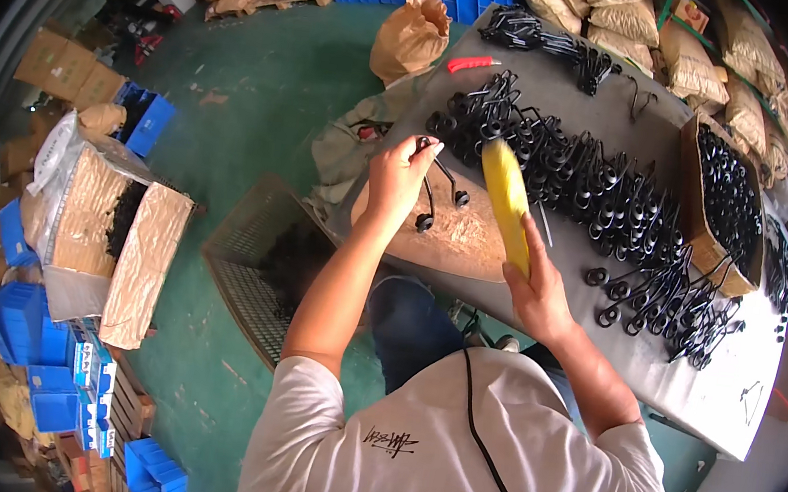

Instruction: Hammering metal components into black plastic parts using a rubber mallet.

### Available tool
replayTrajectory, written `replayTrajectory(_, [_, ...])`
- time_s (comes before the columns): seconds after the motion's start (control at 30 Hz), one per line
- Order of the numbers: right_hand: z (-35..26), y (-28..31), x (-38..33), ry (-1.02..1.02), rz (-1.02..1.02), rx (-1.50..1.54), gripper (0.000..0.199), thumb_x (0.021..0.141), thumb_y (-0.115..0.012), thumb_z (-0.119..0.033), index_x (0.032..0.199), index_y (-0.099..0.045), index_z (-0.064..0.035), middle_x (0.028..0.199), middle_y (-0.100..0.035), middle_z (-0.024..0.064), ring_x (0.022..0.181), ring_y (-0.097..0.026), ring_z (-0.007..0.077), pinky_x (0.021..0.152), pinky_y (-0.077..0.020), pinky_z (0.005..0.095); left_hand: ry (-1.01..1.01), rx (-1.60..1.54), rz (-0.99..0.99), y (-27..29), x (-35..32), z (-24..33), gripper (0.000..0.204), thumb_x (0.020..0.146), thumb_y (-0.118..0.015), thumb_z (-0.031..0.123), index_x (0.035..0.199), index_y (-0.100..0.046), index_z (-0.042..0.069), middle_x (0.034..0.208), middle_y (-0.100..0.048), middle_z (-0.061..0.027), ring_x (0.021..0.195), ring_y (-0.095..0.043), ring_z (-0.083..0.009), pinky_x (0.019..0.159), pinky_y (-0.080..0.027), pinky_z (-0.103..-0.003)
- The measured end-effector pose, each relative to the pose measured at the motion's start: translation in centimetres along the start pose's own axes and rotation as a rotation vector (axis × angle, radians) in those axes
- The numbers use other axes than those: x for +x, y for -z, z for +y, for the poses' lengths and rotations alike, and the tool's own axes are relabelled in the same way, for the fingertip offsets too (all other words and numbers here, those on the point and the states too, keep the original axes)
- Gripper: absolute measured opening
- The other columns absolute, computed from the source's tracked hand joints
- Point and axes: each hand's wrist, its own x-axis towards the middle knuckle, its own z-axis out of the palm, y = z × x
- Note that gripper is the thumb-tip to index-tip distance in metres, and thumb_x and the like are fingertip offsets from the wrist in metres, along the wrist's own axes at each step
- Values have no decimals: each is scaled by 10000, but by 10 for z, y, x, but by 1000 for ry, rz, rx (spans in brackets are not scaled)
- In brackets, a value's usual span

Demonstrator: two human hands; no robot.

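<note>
My left hand (396, 180) is closed on the top of a black bent-wire part (432, 187) with two prongs, each ending in a round black knob. The knobs hang over a worn brown board (442, 252) at the near edge of the grey table. To the right, my right hand (541, 297) grips the lower end of a long yellow bar-shaped tool (507, 191), which slants up and left over the board; its exact kind I cannot make out. Beyond both hands lies a long heap of similar black wire parts (569, 164).
A cardboard box (698, 218) full of black pieces stands on the table's right. A red utility knife (473, 64) lies near the far left edge. Below the table's left side is a mesh crate (259, 274). An open paper sack (411, 39) stands on the green floor.
</note>
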Motion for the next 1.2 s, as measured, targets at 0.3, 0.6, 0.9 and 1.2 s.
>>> replayTrajectory(0.3, [77,-46,71,-225,-276,-476,768,885,-586,-139,1542,-232,-320,1118,-636,258,930,-660,404,843,-520,428,-116,166,-112,-1,2,-2,139,887,-693,170,961,-687,53,742,-671,-138,662,-667,-275,608,-501,-356])
replayTrajectory(0.6, [6,-11,44,-194,-118,-91,691,912,-577,-103,1530,-284,-198,1326,-539,268,1190,-562,406,1010,-450,403,-27,20,124,12,-31,18,197,919,-661,125,1066,-560,41,893,-657,-117,770,-640,-253,696,-513,-343])
replayTrajectory(0.9, [-27,-58,19,147,266,-199,751,892,-579,4,1541,-215,-92,1167,-584,295,1004,-627,426,847,-513,457,-131,76,-64,35,-50,26,187,965,-598,172,1017,-575,-6,889,-609,-169,806,-607,-339,695,-488,-417])
replayTrajectory(1.2, [20,-52,29,-328,-160,-138,711,913,-577,-144,1539,-259,-253,978,-644,284,961,-640,439,840,-508,477,-187,-63,-213,41,-81,31,139,927,-642,114,1006,-577,21,842,-577,-141,698,-570,-297,648,-479,-400])
